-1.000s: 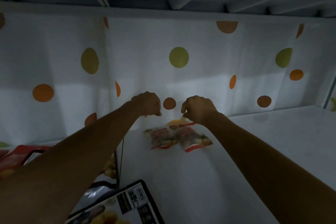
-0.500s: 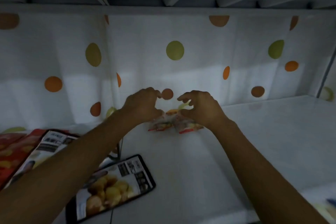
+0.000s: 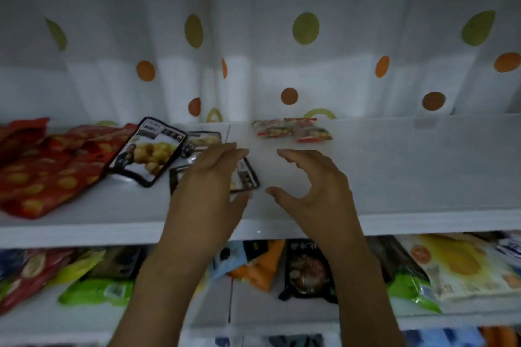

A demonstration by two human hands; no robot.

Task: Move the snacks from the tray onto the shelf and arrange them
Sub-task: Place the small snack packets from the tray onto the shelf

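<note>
Head view, close before the shelf (image 3: 408, 177)

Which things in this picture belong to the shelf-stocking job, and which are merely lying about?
Job: small snack packets, black-edged pouches, red bags, upper shelf, left hand, right hand.
Lying about: dotted curtain, packets on the lower shelf.

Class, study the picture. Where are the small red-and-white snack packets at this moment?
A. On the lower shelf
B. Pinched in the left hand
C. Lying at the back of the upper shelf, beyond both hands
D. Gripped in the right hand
C: the small snack packets lie on the upper shelf close to the dotted curtain, apart from the left hand and the right hand, whose fingers are spread and grip nothing.
</note>
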